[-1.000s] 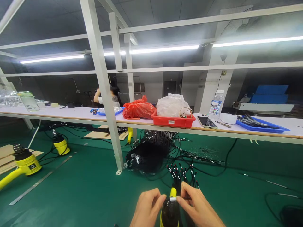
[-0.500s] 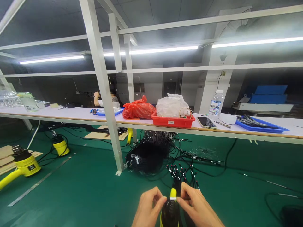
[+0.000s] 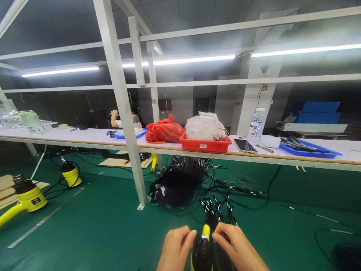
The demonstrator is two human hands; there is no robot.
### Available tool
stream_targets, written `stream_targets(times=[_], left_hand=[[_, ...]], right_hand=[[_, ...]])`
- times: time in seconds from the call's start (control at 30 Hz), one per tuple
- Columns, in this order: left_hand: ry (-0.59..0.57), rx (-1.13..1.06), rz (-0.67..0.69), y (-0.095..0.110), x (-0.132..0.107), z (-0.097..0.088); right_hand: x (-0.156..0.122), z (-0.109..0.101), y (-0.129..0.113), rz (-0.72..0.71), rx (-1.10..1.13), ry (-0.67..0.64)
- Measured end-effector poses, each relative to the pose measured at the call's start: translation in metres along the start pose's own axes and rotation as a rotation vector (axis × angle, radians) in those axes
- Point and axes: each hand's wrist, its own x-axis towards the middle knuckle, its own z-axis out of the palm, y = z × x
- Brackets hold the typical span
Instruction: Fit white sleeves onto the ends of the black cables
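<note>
A thin black cable with a short white sleeve [image 3: 205,237] spans the gap between my two hands. My left hand [image 3: 178,244] is closed in a pinch at the left end of this stretch. My right hand [image 3: 238,242] pinches it on the other side, with its fingers curled. Just below the white sleeve stands a heat gun [image 3: 202,252], its dark nozzle end between my hands and a yellow part showing beyond the sleeve. The cable is mostly hidden by my fingers. Beyond my hands lies a bundle of black cables [image 3: 216,209] with white and red tips.
Two more yellow heat guns [image 3: 31,197] [image 3: 71,175] stand at the left on the green mat [image 3: 113,233]. A thick coil of black cables [image 3: 175,188] lies by the shelf post [image 3: 124,101]. The shelf holds a red tray [image 3: 203,145], a phone [image 3: 245,146] and a bottle [image 3: 256,124].
My hands have moved slightly apart around the white sleeve, the right one a little outward. The sleeve stays above the heat gun. The view has shifted slightly.
</note>
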Motion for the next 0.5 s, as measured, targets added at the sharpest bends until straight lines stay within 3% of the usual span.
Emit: stream_targets(times=[0.3,0.5], left_hand=[[0.007,-0.147,0.125,-0.002,0.0,-0.002],[0.202,-0.013,0.096,-0.032,0.0,0.024]], right_hand=[[0.002,0.002,-0.001,-0.047,0.01,0.027],[0.002,0.004,0.004,-0.001,-0.037,0.007]])
